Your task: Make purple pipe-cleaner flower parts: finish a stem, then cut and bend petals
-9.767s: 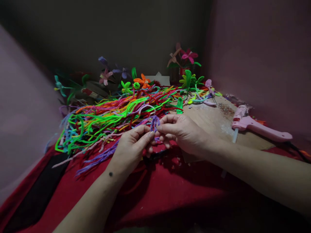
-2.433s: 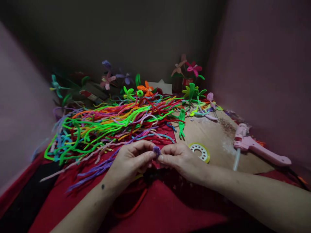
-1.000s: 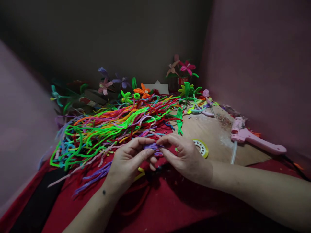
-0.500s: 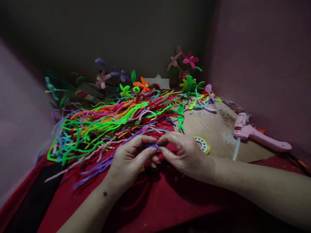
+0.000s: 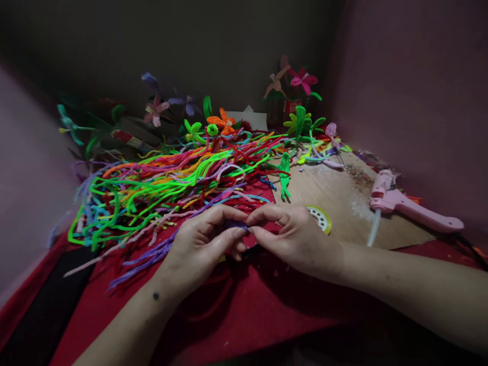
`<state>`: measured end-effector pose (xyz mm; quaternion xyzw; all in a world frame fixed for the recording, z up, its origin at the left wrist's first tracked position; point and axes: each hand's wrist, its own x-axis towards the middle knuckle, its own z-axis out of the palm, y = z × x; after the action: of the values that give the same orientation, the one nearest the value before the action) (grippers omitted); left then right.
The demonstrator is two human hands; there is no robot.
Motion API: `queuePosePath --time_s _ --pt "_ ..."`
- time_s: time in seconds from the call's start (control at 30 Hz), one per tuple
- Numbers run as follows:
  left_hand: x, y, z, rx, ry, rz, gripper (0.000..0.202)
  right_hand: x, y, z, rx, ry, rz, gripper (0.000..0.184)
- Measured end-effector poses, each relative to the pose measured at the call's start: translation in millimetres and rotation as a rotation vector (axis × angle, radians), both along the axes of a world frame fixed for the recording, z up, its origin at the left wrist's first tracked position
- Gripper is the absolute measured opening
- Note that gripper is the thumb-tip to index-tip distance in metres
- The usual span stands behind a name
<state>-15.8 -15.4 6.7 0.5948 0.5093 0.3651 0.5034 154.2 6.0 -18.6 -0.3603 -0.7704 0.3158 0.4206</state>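
Between the fingertips of both hands is a small purple pipe cleaner piece point(image 5: 235, 224), mostly covered by the fingers. My left hand point(image 5: 204, 239) is closed, with thumb and forefinger pressed on it. My right hand point(image 5: 292, 236) pinches at its right end, and the two hands' fingertips meet there. Just beyond and left of my left hand lie loose purple pipe cleaners point(image 5: 147, 259). Past them spreads a large heap of pipe cleaners point(image 5: 171, 183) in green, red, orange and pink. A roll of tape point(image 5: 323, 219) with a yellow rim lies behind my right hand, partly hidden.
A pink glue gun point(image 5: 415, 206) with a clear glue stick rests on a brown board point(image 5: 324, 190) at the right. Pipe cleaner flowers, among them an orange flower point(image 5: 223, 122) and a pink flower point(image 5: 304, 80), stand at the back. A red cloth point(image 5: 244, 325) covers the table.
Less of the purple piece shows between my fingers, which still meet at the same place. The view has shifted slightly, and the far things sit a little higher.
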Motion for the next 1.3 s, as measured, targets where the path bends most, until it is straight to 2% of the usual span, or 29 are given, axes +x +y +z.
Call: queuePosePath --time_s 0.1,0.33,0.57,0.67,0.77,0.97,1.07,1.13,1.3 --pt "-0.5 0.5 -0.2 0.031 0.001 -0.002 0.018 0.0 0.1 0.0 -0.073 0.024 0.022 0.013" --pt "-0.9 0.5 -2.4 0.073 -0.013 -0.014 0.025 0.9 1.3 0.6 -0.117 -0.014 0.03 0.013" --pt "-0.2 -0.6 -1.2 0.089 0.007 -0.036 0.025 0.8 0.1 -0.2 -0.066 -0.021 0.027 0.014" --pt "0.1 -0.7 -0.8 0.078 0.001 -0.035 0.024 1.1 0.4 0.8 -0.092 -0.009 0.038 0.013" --pt "-0.9 -0.4 0.9 0.05 -0.027 -0.026 0.023 0.9 3.2 1.7 -0.232 0.073 0.071 0.011" --pt "-1.3 1.2 6.4 0.021 0.017 0.054 0.009 -1.6 9.7 2.9 -0.673 0.374 0.226 0.008" --pt "0.0 1.3 6.8 0.07 0.101 0.089 0.008 -2.3 9.1 4.2 -0.744 0.407 0.244 0.016" --pt "0.1 0.9 5.9 0.093 0.152 0.097 0.009 -2.4 8.0 4.9 -0.761 0.358 0.227 0.017" --pt "-2.4 1.9 3.3 0.041 0.146 0.105 0.015 -2.9 8.2 3.5 -0.814 0.264 0.224 0.02"
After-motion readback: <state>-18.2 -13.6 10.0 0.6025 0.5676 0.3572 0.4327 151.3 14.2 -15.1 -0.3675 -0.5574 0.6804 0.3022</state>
